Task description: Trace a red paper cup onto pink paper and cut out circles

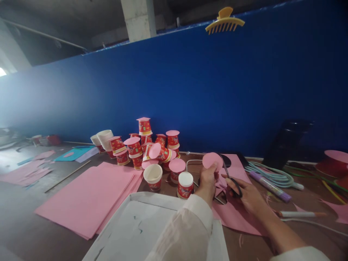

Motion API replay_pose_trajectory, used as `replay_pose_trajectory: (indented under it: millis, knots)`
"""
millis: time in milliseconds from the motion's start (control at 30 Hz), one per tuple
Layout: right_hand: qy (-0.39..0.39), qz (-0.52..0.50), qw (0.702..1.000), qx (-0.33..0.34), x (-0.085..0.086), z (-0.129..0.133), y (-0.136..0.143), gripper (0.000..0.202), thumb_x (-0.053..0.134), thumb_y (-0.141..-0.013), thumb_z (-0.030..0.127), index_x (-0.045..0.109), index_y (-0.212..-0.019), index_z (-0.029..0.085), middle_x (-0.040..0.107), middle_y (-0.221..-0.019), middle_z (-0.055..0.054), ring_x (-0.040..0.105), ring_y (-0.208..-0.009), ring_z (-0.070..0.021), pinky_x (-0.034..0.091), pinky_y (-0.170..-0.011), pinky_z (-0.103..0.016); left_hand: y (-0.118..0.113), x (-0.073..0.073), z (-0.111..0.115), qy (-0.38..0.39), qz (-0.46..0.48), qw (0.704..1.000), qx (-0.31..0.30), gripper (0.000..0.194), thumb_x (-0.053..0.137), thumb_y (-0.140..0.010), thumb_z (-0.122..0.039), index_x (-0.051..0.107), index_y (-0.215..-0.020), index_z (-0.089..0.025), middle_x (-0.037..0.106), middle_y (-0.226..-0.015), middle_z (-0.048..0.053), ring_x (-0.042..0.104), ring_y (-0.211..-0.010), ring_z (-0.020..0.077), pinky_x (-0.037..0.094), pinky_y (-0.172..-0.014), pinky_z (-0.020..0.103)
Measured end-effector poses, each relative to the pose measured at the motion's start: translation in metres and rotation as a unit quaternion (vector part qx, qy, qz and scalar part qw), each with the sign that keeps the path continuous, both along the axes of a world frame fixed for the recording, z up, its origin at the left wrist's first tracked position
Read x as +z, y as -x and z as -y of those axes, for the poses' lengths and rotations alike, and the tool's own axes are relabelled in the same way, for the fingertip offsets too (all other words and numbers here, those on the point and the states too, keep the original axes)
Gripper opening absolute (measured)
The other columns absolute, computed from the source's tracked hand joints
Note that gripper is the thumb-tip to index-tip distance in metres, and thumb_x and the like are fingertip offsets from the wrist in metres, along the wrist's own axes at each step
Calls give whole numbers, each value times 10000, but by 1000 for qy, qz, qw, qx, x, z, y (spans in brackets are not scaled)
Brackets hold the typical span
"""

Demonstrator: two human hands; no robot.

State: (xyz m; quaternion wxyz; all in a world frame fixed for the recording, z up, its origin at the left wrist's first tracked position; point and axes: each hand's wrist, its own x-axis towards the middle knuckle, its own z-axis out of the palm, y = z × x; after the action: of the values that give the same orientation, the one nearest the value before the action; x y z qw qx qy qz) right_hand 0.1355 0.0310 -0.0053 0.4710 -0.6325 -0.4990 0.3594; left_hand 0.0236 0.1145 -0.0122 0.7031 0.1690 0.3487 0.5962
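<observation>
My left hand pinches a round pink paper disc at its lower edge. My right hand is closed on black-handled scissors, whose blades point up and left beside the disc. Beneath both hands lies a cut pink sheet with holes and scraps. Left of my left hand stand an open red paper cup and another with a white top. Several red cups with pink discs on them are stacked behind, some lying on their sides.
A white box lid lies in front, with pink sheets to its left. Stacked white cups stand further back. At the right are a purple tube, a coiled cable and a pen. A blue partition rises behind.
</observation>
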Motion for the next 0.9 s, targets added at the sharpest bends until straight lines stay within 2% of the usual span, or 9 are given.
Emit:
replay_pose_trajectory:
  millis: [300,567,900]
  knots:
    - [14,-79,997,6,-8,-1,1,580,748,-757,571,782,-1192,189,674,-674,-11,605,-587,-194,495,-546,-318,0,3,1,-1,-39,999,-16,450,974,-505,-338,699,-795,-131,648,-637,7,497,-500,73,381,-482,198]
    - [-14,15,1000,6,-7,1,-3,545,694,-798,562,803,-1158,167,703,-704,-42,622,-603,-202,465,-520,-301,0,-3,1,-19,-35,999,-6,497,976,-494,-406,700,-801,-128,651,-662,15,490,-516,75,378,-500,210]
    - [-30,35,999,8,-10,-2,-7,528,704,-774,543,820,-1117,159,723,-712,-51,647,-631,-220,489,-553,-313,1,1,4,2,-21,1000,-2,462,971,-515,-356,688,-806,-135,660,-687,17,512,-537,81,395,-515,209]
